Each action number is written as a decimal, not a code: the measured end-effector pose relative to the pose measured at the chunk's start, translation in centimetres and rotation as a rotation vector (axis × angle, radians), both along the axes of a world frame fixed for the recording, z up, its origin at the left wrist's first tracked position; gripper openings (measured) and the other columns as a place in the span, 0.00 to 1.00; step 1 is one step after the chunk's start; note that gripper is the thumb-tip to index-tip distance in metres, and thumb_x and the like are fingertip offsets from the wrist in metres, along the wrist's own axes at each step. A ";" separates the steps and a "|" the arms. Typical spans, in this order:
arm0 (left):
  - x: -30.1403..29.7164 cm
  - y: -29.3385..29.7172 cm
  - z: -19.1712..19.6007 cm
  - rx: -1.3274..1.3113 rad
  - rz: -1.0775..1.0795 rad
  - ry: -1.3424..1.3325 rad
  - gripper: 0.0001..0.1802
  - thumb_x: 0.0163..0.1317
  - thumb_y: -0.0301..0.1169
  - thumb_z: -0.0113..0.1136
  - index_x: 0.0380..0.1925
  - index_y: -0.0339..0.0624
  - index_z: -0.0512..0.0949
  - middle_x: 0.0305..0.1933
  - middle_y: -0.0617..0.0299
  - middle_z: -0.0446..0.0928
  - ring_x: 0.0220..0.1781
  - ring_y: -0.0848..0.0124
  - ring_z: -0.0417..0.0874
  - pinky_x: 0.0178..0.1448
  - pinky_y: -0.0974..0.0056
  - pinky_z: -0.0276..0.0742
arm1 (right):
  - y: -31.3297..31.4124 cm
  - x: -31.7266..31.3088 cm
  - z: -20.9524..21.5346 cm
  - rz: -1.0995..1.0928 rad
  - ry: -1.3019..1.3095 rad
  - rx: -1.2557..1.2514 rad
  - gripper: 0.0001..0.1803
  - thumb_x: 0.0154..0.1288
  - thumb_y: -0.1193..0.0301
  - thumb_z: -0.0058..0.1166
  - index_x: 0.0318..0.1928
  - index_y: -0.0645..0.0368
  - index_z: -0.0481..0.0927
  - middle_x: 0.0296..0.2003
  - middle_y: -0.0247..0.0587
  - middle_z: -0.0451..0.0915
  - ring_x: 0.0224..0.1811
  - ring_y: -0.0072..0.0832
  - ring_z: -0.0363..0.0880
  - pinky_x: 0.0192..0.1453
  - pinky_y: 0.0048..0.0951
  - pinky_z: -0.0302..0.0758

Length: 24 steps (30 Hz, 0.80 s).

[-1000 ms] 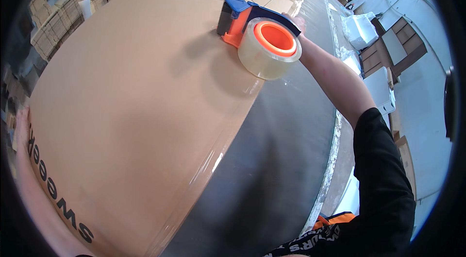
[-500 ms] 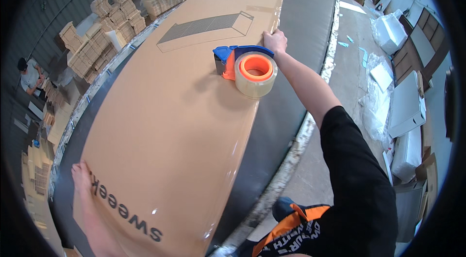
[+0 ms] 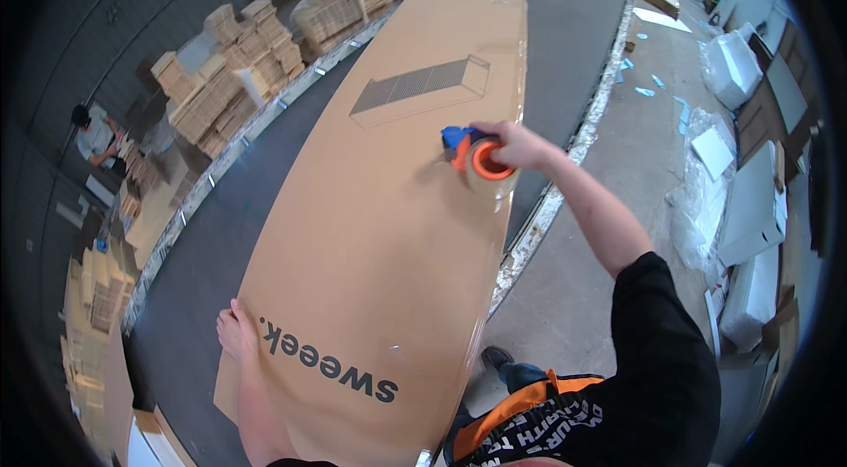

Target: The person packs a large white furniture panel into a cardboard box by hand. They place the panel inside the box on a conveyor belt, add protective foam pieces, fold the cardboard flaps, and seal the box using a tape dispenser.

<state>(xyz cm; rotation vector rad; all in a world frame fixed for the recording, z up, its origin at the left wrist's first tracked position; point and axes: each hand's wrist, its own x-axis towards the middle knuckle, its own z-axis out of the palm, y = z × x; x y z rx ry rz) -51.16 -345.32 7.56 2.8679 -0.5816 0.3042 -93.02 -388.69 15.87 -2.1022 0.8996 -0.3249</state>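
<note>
Head: R grip (image 3: 519, 146) on tape-disp. (image 3: 477, 164)

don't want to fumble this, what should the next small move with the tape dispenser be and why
Probably set the dispenser down on the dark table: the right hand is occupied holding it by the carton's right edge, where shiny tape already seems to run, while the left hand is at the left edge.

And the right hand (image 3: 513, 145) has left the carton (image 3: 371, 229)'s right edge, now clasping the tape dispenser (image 3: 477, 170); a shoe (image 3: 497, 357) slides into view below!
</note>
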 end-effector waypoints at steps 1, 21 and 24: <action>-0.2 -0.6 0.0 -0.039 -0.009 0.017 0.31 0.69 0.56 0.36 0.39 0.37 0.74 0.43 0.48 0.75 0.50 0.51 0.75 0.51 0.50 0.69 | 0.2 0.1 -1.5 -0.042 -0.023 -0.080 0.35 0.49 0.84 0.42 0.63 0.63 0.69 0.53 0.51 0.79 0.55 0.35 0.78 0.61 0.28 0.72; 0.7 1.5 1.6 0.061 -0.103 0.180 0.39 0.66 0.63 0.33 0.48 0.37 0.77 0.47 0.42 0.79 0.52 0.46 0.79 0.54 0.47 0.73 | 34.7 3.5 -8.4 -0.922 -0.118 0.070 0.55 0.55 0.53 0.61 0.70 0.68 0.43 0.66 0.67 0.54 0.64 0.58 0.62 0.68 0.46 0.61; 0.2 1.8 2.0 0.060 -0.060 0.180 0.40 0.66 0.63 0.31 0.47 0.36 0.76 0.47 0.43 0.79 0.52 0.47 0.79 0.55 0.48 0.73 | 33.7 3.3 -9.0 -0.908 -0.067 0.208 0.59 0.54 0.50 0.63 0.71 0.68 0.39 0.66 0.65 0.55 0.63 0.55 0.65 0.66 0.44 0.66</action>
